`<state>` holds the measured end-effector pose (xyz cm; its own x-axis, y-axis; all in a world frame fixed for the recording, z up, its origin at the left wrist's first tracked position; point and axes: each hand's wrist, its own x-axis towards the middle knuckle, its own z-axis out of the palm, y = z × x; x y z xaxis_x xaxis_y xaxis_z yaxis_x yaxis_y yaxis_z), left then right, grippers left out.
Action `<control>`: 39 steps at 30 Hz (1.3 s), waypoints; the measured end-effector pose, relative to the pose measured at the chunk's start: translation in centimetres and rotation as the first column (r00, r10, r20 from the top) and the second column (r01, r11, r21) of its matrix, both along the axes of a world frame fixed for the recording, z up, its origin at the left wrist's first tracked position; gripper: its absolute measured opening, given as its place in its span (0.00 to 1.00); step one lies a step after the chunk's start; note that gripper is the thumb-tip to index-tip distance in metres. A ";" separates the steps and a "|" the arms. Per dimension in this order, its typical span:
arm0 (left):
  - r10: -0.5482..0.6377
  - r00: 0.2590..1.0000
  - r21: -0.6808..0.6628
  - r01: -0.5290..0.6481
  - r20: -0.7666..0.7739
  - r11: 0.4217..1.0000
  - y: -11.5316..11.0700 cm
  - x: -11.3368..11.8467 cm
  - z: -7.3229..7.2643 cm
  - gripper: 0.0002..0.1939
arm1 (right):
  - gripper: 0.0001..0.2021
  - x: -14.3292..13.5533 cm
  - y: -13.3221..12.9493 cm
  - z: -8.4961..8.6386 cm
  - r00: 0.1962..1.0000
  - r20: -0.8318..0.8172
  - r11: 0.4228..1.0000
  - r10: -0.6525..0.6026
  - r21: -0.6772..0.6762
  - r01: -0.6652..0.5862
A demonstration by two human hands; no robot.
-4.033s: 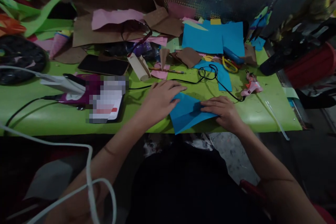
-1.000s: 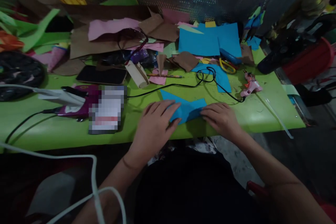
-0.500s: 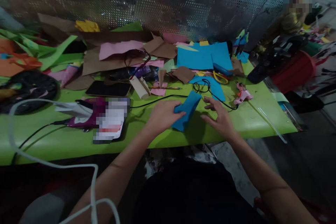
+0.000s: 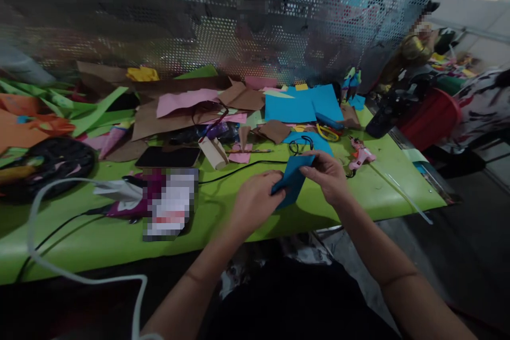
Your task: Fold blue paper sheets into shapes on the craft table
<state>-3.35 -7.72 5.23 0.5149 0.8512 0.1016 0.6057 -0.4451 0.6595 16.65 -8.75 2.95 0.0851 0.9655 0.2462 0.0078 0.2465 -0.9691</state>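
A folded piece of blue paper [image 4: 294, 180] is held up above the green table [image 4: 223, 210], between my two hands. My left hand [image 4: 258, 199] grips its left side, thumb in front and fingers behind. At the upper right corner, my right hand [image 4: 327, 174] pinches the paper between thumb and fingers. Just behind the hands lie a coiled black cord [image 4: 302, 144] and a flat blue sheet [image 4: 322, 143]. To the right of my right hand rests a pink glue gun [image 4: 362, 155].
Yellow-handled scissors [image 4: 327, 133], brown paper pieces [image 4: 274, 132] and large blue sheets [image 4: 290, 108] lie toward the back. On the left are a dark phone [image 4: 168, 157], a purple object [image 4: 129, 202] and a white cable [image 4: 83, 278]. A red bucket [image 4: 430, 119] stands beyond the right edge.
My right hand has moved in and taken hold of the blue paper's upper right corner; before, it was apart from it. The view has tilted up slightly.
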 end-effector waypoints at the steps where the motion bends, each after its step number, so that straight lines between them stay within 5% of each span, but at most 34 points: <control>1: -0.033 0.999 0.028 0.034 -0.038 0.999 0.1 -0.3 0.3 0.08 | 0.15 0.2 0.1 0.2 1.000 0.005 1.000 0.001 -0.003 0.000; 11: -0.184 0.983 -0.053 0.185 0.022 0.981 1.6 -2.9 1.8 0.16 | 0.10 2.0 -0.6 1.3 0.989 0.088 0.983 0.119 0.132 -0.130; 28: -0.244 0.970 -0.156 0.239 -0.012 0.958 3.1 -3.2 2.3 0.20 | 0.23 2.7 -0.9 0.4 0.983 -0.057 0.984 0.172 -0.027 -0.174; 39: -0.306 0.951 -0.149 0.295 -0.050 0.944 3.2 -2.4 2.3 0.15 | 0.19 1.7 -1.0 0.0 0.960 -0.217 0.975 0.176 -0.097 -0.200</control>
